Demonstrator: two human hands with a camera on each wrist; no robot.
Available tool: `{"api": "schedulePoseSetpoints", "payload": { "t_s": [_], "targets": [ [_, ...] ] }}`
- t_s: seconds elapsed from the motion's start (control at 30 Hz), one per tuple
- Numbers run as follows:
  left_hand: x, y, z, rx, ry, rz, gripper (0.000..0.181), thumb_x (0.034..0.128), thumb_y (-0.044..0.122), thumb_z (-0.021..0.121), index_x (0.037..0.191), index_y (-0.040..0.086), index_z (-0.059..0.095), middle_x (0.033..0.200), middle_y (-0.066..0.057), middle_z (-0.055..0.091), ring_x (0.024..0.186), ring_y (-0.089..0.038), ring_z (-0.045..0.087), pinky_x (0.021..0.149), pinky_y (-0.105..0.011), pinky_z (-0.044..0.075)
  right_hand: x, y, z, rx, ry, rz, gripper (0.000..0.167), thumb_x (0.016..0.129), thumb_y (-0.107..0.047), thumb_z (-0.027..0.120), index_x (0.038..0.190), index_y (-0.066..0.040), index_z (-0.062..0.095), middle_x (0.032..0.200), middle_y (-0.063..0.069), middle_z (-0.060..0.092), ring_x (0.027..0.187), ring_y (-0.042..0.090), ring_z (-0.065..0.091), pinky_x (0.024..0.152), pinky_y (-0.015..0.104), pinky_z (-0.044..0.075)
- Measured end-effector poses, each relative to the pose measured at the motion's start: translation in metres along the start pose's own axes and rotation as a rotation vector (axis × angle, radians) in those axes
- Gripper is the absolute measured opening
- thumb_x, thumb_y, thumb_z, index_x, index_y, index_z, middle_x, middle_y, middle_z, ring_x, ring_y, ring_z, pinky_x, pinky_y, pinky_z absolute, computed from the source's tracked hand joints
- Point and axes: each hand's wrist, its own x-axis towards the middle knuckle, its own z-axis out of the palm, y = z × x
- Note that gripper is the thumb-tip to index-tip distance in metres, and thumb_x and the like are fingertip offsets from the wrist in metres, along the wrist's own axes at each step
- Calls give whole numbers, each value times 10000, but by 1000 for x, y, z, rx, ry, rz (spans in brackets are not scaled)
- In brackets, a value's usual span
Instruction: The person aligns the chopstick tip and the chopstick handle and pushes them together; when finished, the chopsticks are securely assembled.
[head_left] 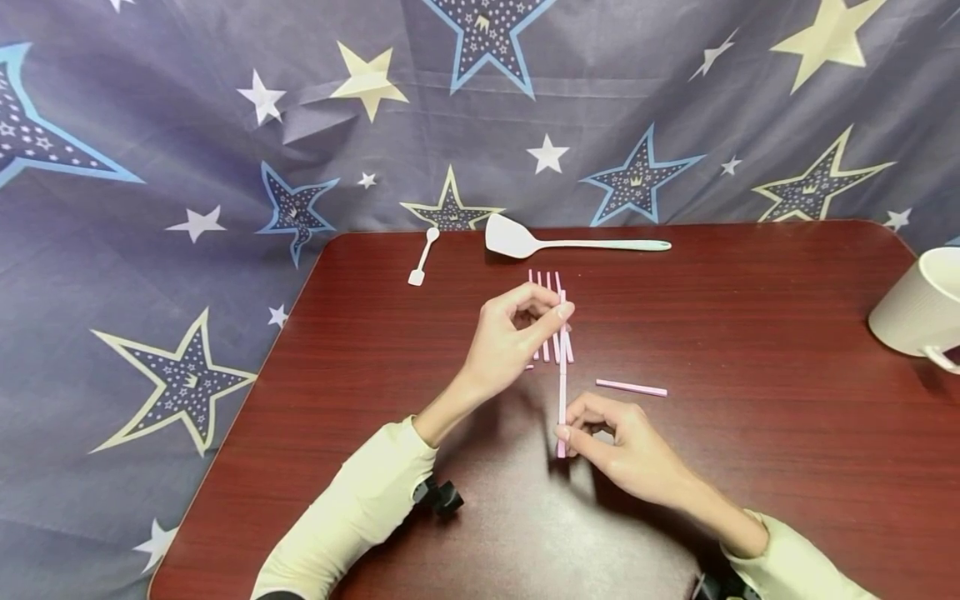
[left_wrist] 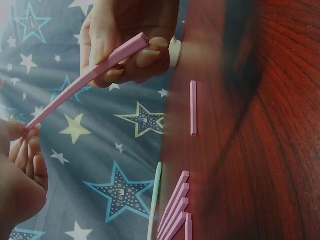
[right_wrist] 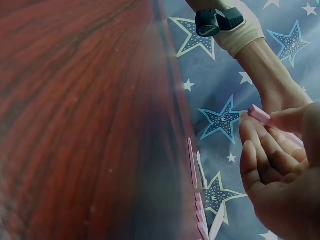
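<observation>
A long, thin pink stick (head_left: 562, 400) is held above the table between both hands, with a faint seam near its middle. My left hand (head_left: 513, 337) pinches the far end between thumb and fingers. The near end is pinched by my right hand (head_left: 626, 446). Beneath and beyond the left hand, several pink sticks (head_left: 539, 279) lie side by side, partly hidden by it; in the left wrist view these sticks (left_wrist: 172, 210) fan out slightly. One separate pink stick (head_left: 632, 387) lies crosswise, just beyond the right hand.
A white spatula (head_left: 513, 237) with a pale green handle end lies along the table's back edge. Left of it is a small white double-ended tool (head_left: 423, 257). A white mug (head_left: 918, 304) stands at the right. A star-patterned cloth (head_left: 442, 125) hangs behind the brown table (head_left: 750, 325).
</observation>
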Motion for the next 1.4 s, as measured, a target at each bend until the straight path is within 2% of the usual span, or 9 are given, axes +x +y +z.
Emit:
{"api": "schedulePoseSetpoints", "payload": {
  "t_s": [0.17, 0.47, 0.6, 0.8, 0.9, 1.0, 1.17, 1.3, 1.4],
  "targets": [
    [1, 0, 1, -29, 4, 9, 78, 968, 44, 704, 946, -27, 680, 773, -96, 688, 623, -105, 551, 568, -230, 417, 0, 1, 0, 0, 16, -32, 157, 972, 1, 676, 928, -150, 676, 793, -93, 686, 732, 140, 665, 736, 297, 544],
    [1, 0, 2, -56, -20, 12, 73, 971, 17, 691, 926, -31, 659, 783, -169, 686, 623, -107, 564, 561, -229, 422, 1, 1, 2, 0, 36, -64, 175, 961, 33, 670, 922, -138, 662, 777, -77, 683, 732, 137, 654, 719, 289, 534],
    [1, -1, 1, -43, -27, 19, 85, 974, 38, 693, 919, -17, 660, 777, -143, 688, 620, -135, 565, 563, -234, 429, 0, 2, 4, 13, 50, -82, 185, 951, 51, 671, 918, -131, 660, 755, -41, 678, 697, 156, 644, 685, 285, 527],
    [1, -3, -3, -15, -16, 21, 95, 967, 62, 708, 920, -15, 677, 760, -108, 673, 611, -265, 543, 560, -241, 421, 0, 2, 6, -6, 60, -73, 172, 953, 39, 678, 926, -130, 661, 766, -60, 676, 696, 134, 640, 687, 282, 529],
    [2, -4, -4, 9, -15, 25, 93, 966, 78, 718, 944, -10, 698, 767, -103, 688, 628, -254, 572, 582, -247, 448, -1, 3, 7, -45, 62, -75, 160, 954, 26, 690, 944, -131, 658, 762, -58, 681, 684, 102, 635, 682, 277, 528],
    [4, -4, -6, 36, 4, 43, 82, 960, 82, 727, 958, 1, 713, 765, -74, 693, 654, -178, 589, 622, -253, 471, -2, 5, 7, -104, 64, -96, 167, 942, 14, 710, 974, -138, 650, 750, -66, 678, 669, 65, 621, 663, 271, 519],
    [9, -3, -9, 34, 36, 80, 90, 954, 47, 724, 1020, -9, 700, 747, -81, 679, 691, -135, 585, 664, -257, 474, -5, 8, 6, -273, 59, -203, 202, 908, -32, 752, 1027, -144, 632, 771, -149, 632, 676, -1, 574, 618, 219, 507],
    [11, -4, -10, 12, 37, 96, 145, 945, 16, 724, 1073, -20, 668, 715, -85, 658, 685, -139, 564, 654, -252, 447, -5, 12, 7, -393, 76, -298, 129, 986, -208, 716, 1041, -134, 626, 787, -156, 606, 695, -20, 556, 636, 161, 489],
    [12, -6, -10, -2, 30, 96, 180, 944, 7, 721, 1109, -23, 656, 704, -46, 647, 664, -137, 551, 631, -251, 432, -4, 13, 7, -442, 92, -350, 228, 1054, -353, 614, 1030, -127, 629, 791, -132, 612, 702, -3, 570, 641, 168, 493]
  ]
}}
